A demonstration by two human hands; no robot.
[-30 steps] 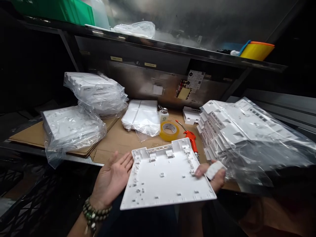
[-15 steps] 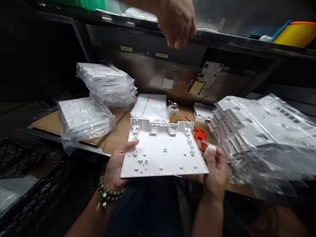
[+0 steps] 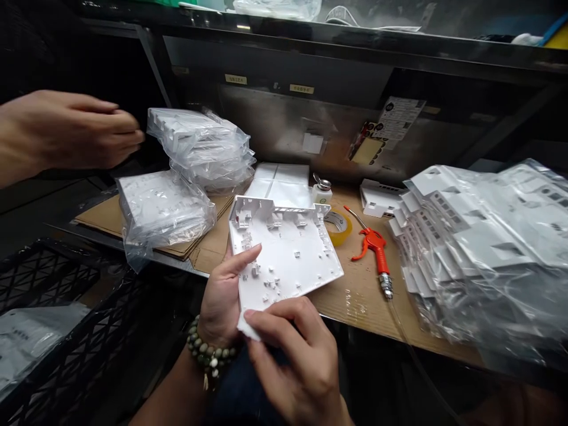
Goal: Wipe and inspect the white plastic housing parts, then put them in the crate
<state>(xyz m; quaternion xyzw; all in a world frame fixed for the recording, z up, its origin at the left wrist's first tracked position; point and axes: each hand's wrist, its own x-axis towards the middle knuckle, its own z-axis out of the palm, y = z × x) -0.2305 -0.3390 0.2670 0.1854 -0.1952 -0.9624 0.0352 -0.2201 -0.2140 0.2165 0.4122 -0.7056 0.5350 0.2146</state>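
A white plastic cover [image 3: 288, 266] with small clips and posts on its inner face is tilted in front of me. My left hand [image 3: 224, 290], with a bead bracelet [image 3: 210, 352] on the wrist, grips its left edge, thumb on top. My right hand [image 3: 297, 349] pinches a small white wipe [image 3: 248, 329] against the cover's near left corner. Behind the cover lie a yellow roll of tape [image 3: 339, 228] and a small pump bottle [image 3: 322, 192]. An orange air blow gun [image 3: 376, 248] rests on the cardboard to the right.
Bagged stacks of white covers stand left [image 3: 199, 148] and right [image 3: 479, 236]. One more bagged stack [image 3: 164, 204] lies nearer on cardboard. Another person's hand [image 3: 84, 130] reaches in from the left. A black crate [image 3: 66, 349] stands lower left; an air hose [image 3: 412, 349] hangs off the front edge.
My right hand has brought the wipe from the cover's right side to its near left corner. The cover has turned and tilted. The other person's hand has gone from top centre to the left.
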